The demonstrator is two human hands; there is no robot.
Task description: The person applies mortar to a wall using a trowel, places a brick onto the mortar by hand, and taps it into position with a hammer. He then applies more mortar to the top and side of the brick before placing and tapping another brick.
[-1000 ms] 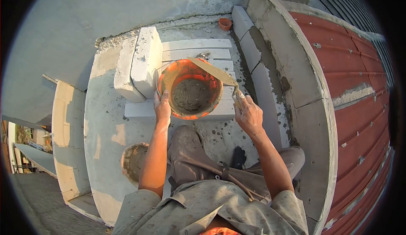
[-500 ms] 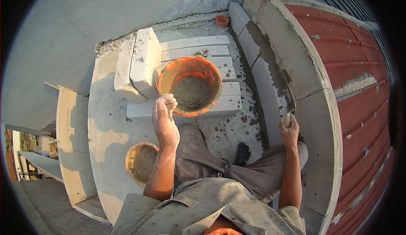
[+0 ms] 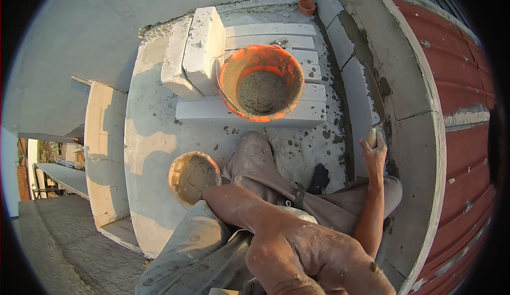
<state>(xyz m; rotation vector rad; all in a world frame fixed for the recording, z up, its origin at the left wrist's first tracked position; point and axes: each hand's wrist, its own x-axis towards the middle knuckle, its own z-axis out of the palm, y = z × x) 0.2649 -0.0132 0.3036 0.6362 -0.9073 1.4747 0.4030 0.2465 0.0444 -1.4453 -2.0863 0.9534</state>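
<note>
My right hand (image 3: 376, 154) is closed around the pale handle of a trowel (image 3: 373, 137). The trowel's thin blade reaches forward, seen nearly edge-on, along the top of a row of white blocks (image 3: 355, 90) beside the grey wall. Wet mortar (image 3: 361, 40) lies between those blocks and the wall. My left hand (image 3: 319, 255) is large and close to the camera at the bottom, in front of my chest; its fingers are bent down and partly cut off by the frame edge. An orange bucket (image 3: 226, 95) holding grey mortar stands ahead of my knees.
A smaller mortar bucket (image 3: 172, 180) stands by my knee on the left. Beneath and behind the orange bucket lie several flat white blocks (image 3: 249, 115), with two upright blocks (image 3: 204, 45) at their left. A small orange pot (image 3: 306, 7) sits far back. Red metal roofing (image 3: 457, 173) lies beyond the wall.
My left hand has swung from in front of the orange bucket back towards my chest and the camera. The right hand keeps hold of the trowel by the blocks. The view has shifted.
</note>
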